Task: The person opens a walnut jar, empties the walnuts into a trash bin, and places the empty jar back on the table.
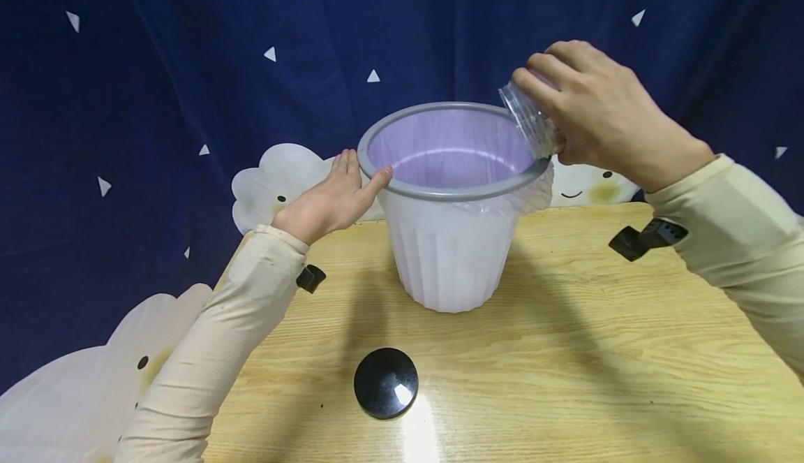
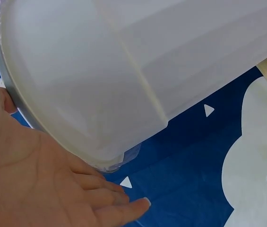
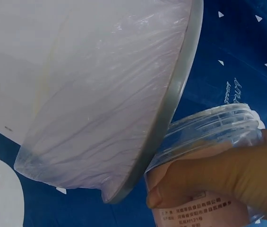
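Note:
A white trash can [image 1: 449, 253] with a grey rim stands on the table, lined with a thin purple trash bag [image 1: 433, 142] folded over the edge. My left hand [image 1: 336, 194] rests against the rim at the left, fingers straight along the outside and thumb over the top. At the right side of the rim my right hand [image 1: 587, 103] grips a clear plastic jar [image 3: 194, 189], tilted with its threaded mouth toward the can's opening. The jar carries a pinkish label with printed text in the right wrist view. A round black lid [image 1: 386, 383] lies on the table in front of the can.
The wooden table [image 1: 603, 295] extends around the can. Behind it hangs a dark blue curtain [image 1: 314, 16] with white triangles and smiling cloud shapes. Bag plastic [image 3: 90, 156] hangs loosely outside the rim on the right. Small dark cameras are strapped at both wrists.

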Tool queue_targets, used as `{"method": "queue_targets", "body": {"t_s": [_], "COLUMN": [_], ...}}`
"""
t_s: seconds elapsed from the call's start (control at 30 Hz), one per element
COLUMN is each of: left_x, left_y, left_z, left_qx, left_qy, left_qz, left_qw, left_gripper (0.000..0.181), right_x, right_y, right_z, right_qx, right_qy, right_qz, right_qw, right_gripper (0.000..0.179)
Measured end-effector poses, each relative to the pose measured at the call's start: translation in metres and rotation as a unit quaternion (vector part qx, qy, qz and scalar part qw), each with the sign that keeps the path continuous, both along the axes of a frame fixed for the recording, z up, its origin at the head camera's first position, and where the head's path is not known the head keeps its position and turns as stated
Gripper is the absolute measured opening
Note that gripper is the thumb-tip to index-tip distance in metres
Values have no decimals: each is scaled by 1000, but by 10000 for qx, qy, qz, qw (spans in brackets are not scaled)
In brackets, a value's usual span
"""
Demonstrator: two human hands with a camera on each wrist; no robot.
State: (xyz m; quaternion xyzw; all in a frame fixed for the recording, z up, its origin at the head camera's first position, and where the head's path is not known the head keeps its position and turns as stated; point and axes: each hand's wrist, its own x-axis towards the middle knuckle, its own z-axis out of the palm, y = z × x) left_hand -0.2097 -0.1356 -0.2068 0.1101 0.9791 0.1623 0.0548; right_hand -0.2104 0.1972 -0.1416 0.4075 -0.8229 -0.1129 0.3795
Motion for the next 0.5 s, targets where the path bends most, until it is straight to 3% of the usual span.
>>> {"method": "queue_targets", "body": {"t_s": [0.27, 0.5], "left_x": [1, 3], "left_y": [1, 4], "left_z": [-1, -1], "left_qx": [-6, -25], "left_qy": [-18, -64], "left_qz": [-63, -92], "left_qw": [10000, 9999], "left_gripper": [99, 98], "right_x": [-7, -13], "right_y": [-3, -2], "right_z": [0, -5], "right_qx": [141, 283], "right_qy": [-164, 211], "right_qz": [-183, 11], "right_qw": [9996, 9994], "right_gripper": [107, 94]}}
